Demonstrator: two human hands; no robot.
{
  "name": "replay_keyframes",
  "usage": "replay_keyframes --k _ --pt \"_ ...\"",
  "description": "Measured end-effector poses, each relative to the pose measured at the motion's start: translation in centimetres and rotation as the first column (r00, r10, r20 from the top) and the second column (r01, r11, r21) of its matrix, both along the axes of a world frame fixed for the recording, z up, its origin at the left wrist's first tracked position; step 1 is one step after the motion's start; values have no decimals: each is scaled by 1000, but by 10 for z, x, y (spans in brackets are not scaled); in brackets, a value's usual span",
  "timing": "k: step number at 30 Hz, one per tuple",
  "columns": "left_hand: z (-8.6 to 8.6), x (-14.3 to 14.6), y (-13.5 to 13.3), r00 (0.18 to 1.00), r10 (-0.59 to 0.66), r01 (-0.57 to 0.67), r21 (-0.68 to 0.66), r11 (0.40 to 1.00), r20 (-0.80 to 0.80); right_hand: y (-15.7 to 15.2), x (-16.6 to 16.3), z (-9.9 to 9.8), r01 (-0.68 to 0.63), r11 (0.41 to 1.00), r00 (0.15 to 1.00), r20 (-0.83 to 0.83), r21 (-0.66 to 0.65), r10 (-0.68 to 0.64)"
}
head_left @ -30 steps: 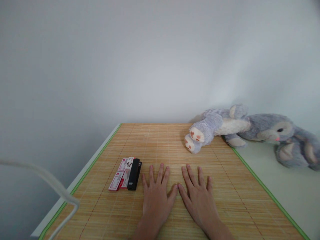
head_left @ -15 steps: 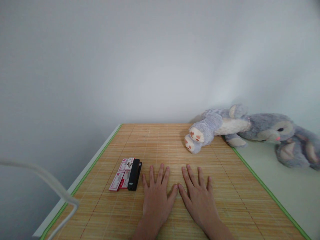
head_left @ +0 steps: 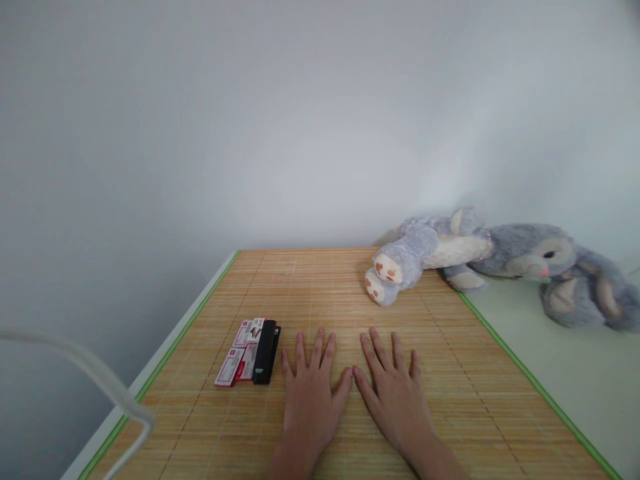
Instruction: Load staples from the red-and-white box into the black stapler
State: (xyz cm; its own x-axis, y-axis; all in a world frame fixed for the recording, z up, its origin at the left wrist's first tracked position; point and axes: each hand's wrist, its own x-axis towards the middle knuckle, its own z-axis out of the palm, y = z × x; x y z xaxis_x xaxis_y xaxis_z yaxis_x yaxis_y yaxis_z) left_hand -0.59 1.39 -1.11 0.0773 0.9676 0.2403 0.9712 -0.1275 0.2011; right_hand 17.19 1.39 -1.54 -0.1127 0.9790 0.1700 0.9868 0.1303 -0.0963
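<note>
My left hand (head_left: 311,395) lies palm down with fingers spread on the bamboo mat (head_left: 320,293). Flat beside it, my right hand (head_left: 399,395) also has its fingers apart, and the two thumb tips meet or nearly meet. Neither hand holds anything. Just left of my left hand is a black stapler (head_left: 265,353), lying lengthwise away from me. Several small red-and-white boxes lie against the stapler's left side, among them one staple box (head_left: 229,367) nearest to me; their print is too small to read.
A grey plush rabbit (head_left: 460,250) lies along the wall at the back right, its feet on the mat and its head beyond the green edge. A white cable (head_left: 107,383) curves in at the lower left. A pale wall (head_left: 320,120) rises behind.
The whole view has shifted slightly, with the things now a little further left in the picture. Both hands stay flat on the mat, and nothing has been picked up.
</note>
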Motion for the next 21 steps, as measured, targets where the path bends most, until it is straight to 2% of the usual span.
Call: replay_keyframes --k 8,21 --pt "9 3 -3 1000 5 -5 -26 1000 -19 -3 -1 4 21 1000 1000 14 -12 -21" --pt "13 2 -5 1000 0 -1 -58 998 -13 -5 0 4 18 1000 999 37 -9 -17"
